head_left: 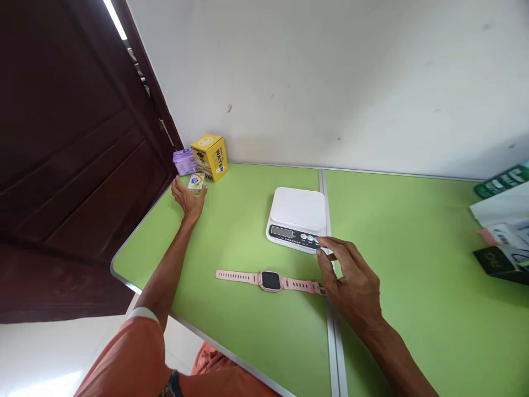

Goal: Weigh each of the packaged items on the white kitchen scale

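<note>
My left hand (189, 199) reaches to the far left of the green table, fingers and thumb spread on either side of a small white and yellow box (196, 181). Whether the thumb touches that box is hard to see. A white digital kitchen scale (298, 208) lies flat in the middle, its platform bare. Over its front right corner is my right hand (351, 275), holding nothing, index fingertip at the rightmost button and thumb apart below it. In front of the scale, a pink-strapped smartwatch (270, 280) is stretched out flat with a dark screen; its buckle end lies beside my right hand.
Behind the small box stand a yellow box (210, 158) and a purple pack (185, 162). A green box (502, 182) and a black box (498, 261) sit at the right edge. A metal seam (335, 342) crosses the green table (248, 220). White wall behind, dark door (74, 165) left.
</note>
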`<state>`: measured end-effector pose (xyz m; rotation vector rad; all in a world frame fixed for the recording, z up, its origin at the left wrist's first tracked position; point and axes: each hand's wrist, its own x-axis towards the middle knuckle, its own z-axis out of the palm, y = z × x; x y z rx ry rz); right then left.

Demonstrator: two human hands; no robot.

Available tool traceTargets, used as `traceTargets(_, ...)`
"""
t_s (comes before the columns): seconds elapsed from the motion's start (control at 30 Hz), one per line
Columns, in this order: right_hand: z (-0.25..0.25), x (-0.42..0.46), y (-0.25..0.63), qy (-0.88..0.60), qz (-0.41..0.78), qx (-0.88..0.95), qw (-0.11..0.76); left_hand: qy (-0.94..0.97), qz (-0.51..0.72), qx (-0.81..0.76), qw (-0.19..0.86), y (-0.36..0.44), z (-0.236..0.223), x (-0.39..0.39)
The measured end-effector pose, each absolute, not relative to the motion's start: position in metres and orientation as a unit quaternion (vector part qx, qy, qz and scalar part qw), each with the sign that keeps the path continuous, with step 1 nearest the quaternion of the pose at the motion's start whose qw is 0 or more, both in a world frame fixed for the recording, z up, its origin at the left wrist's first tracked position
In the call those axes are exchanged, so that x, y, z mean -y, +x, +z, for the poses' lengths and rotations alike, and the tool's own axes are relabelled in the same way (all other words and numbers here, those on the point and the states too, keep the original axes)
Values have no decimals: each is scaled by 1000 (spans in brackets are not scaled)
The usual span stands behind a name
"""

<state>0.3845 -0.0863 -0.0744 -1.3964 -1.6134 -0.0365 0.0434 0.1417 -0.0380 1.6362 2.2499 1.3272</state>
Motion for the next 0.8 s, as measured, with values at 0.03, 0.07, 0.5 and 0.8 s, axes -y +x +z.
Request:
traceTargets(0.03,-77,85,383,-572,-17,661,484,518,416,-746,49,39,-40,-149)
traceTargets(0.07,-78,85,381,-573,-18,661,484,511,401,-757,73,36,-41,-157)
traceTargets(0.5,-87,90,387,-567,-56,673,472,553,353,-749,96,35,-54,-189)
traceTargets(0.8,-85,90,384,-565,-26,644,515,598,399,-678,151,29,-47,-122)
